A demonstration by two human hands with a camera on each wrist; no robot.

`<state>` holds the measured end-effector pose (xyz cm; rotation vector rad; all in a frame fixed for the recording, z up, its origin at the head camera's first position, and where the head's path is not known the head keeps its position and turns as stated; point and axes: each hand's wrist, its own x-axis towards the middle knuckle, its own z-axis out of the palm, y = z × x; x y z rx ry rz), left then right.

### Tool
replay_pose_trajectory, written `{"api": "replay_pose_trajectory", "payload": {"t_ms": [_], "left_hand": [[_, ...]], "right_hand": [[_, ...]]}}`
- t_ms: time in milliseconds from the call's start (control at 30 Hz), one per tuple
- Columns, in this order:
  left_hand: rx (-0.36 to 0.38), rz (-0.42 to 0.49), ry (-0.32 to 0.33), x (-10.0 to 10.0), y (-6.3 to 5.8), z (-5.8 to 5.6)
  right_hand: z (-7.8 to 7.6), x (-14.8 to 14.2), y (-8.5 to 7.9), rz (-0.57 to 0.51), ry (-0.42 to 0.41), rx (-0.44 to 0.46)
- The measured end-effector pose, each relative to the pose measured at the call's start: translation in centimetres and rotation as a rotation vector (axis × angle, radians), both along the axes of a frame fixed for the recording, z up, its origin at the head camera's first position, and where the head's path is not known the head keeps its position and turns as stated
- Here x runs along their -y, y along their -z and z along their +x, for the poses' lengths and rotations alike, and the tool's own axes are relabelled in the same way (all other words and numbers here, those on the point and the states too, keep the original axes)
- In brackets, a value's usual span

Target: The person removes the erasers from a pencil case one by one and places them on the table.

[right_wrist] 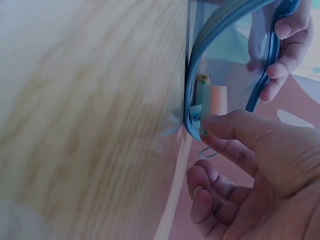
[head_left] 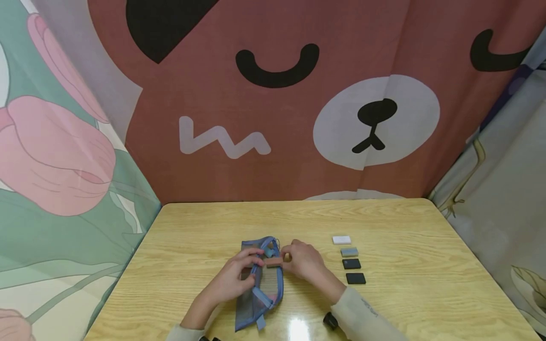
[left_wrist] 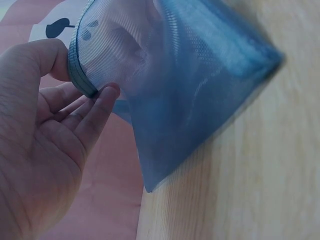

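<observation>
A blue mesh zip pouch point(head_left: 246, 308) lies on the table with its zip side gaping. My left hand point(head_left: 235, 278) pinches the zipper edge point(left_wrist: 81, 75) between thumb and fingers and keeps the mouth spread. Between the thumb and index finger of my right hand point(head_left: 305, 260) is a small orange-pink eraser-like block point(right_wrist: 218, 100), held at the opening. The block's side looks pale green in the right wrist view. Inside the pouch, behind the block, some small items point(right_wrist: 202, 79) show partly; their kind is unclear.
To the right, a white block point(head_left: 341, 240), a grey-blue block point(head_left: 349, 252), a black block point(head_left: 351, 264) and another black block point(head_left: 356, 278) form a column on the wooden table point(head_left: 409, 246). A small black object point(head_left: 330, 321) sits by the right sleeve. Printed curtains surround the table.
</observation>
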<state>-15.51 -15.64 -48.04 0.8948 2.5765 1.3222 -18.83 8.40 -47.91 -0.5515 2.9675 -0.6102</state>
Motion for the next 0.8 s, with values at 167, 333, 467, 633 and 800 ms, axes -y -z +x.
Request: {"api": "replay_pose_trajectory", "payload": {"t_ms": [167, 333, 467, 633, 800], "left_hand": [[-0.005, 0.003, 0.003, 0.0, 0.0, 0.0], [-0.013, 0.001, 0.003, 0.0, 0.1, 0.0], [-0.013, -0.003, 0.001, 0.0, 0.1, 0.0], [-0.014, -0.001, 0.001, 0.0, 0.2, 0.0], [-0.022, -0.002, -0.002, 0.0, 0.2, 0.1]], "right_hand": [[0.1, -0.5, -0.2, -0.038, 0.033, 0.050], [0.3, -1.1, -0.5, -0.082, 0.040, 0.070], [0.4, -1.7, -0.7, -0.127, 0.048, 0.085], [0.4, -2.7, -0.9, -0.160, 0.058, 0.069], [0.5, -3.7, -1.1, -0.199, 0.060, 0.069]]}}
